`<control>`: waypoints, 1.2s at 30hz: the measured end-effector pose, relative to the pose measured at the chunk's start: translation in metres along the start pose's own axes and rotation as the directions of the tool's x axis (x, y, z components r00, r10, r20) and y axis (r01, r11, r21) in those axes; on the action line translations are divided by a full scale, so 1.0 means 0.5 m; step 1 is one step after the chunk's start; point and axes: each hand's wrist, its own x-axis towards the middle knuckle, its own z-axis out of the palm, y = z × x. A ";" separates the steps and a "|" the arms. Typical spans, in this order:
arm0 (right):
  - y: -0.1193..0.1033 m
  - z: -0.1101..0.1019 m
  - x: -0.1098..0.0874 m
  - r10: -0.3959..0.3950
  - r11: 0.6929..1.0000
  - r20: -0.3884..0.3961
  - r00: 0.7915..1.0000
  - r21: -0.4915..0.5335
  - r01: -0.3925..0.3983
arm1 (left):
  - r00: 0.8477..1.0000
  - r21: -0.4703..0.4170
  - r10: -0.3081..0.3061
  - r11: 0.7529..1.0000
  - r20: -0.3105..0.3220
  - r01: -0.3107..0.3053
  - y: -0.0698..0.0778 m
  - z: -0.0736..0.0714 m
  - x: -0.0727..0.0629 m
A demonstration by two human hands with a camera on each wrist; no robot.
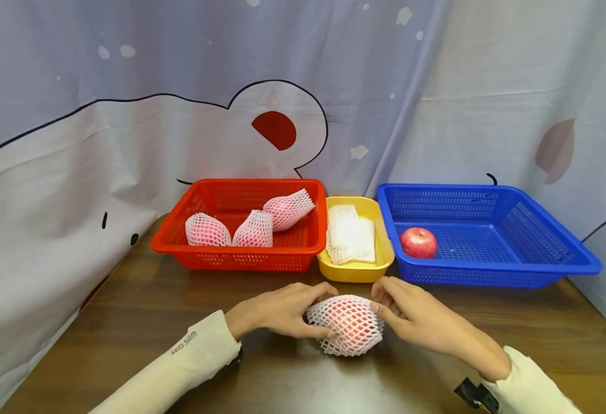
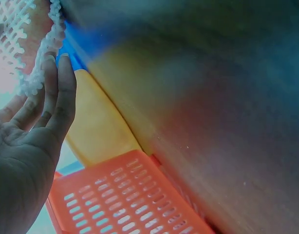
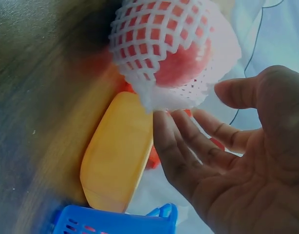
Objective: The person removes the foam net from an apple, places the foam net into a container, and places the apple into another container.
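Observation:
A red apple (image 3: 183, 63) sits inside a white foam net (image 1: 352, 325) close over the brown table. My left hand (image 1: 287, 310) grips the netted apple from its left side, thumb in front and fingers behind. In the left wrist view, the fingertips (image 2: 51, 63) lie against the net's edge. My right hand (image 1: 417, 313) is at the net's right side, its thumb tip at the mesh in the head view. Fingers and thumb of that hand are spread apart around the net's open end in the right wrist view, where bare apple skin shows.
A red basket (image 1: 241, 260) at the back left holds several netted fruits (image 1: 207, 230). Flat foam nets (image 1: 346, 233) lie in a yellow tub (image 1: 357, 275) at the back middle. To its right, a blue basket (image 1: 489, 270) holds a bare apple (image 1: 418, 242). A curtain (image 1: 179, 138) hangs behind.

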 end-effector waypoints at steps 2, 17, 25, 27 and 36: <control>-0.001 -0.002 -0.003 -0.014 1.000 -0.004 1.000 -0.024 0.014 | 1.000 0.001 -0.003 1.000 0.002 0.003 0.001 -0.002 0.000; 0.009 0.006 -0.008 -0.167 0.986 -0.007 0.986 0.006 0.167 | 0.999 0.082 0.003 0.997 -0.034 0.000 0.011 -0.013 0.002; 0.001 0.005 -0.005 -0.065 0.995 0.012 0.998 0.080 0.064 | 0.998 0.073 -0.012 0.997 -0.067 0.017 0.017 -0.018 0.002; -0.002 0.003 -0.004 -0.009 0.995 0.012 1.000 0.096 0.007 | 0.997 0.069 -0.013 0.997 -0.071 0.018 0.018 -0.018 0.004; -0.004 0.008 -0.005 0.050 0.985 0.061 0.997 0.163 -0.059 | 0.999 0.099 -0.022 0.995 -0.031 0.025 0.022 -0.015 0.016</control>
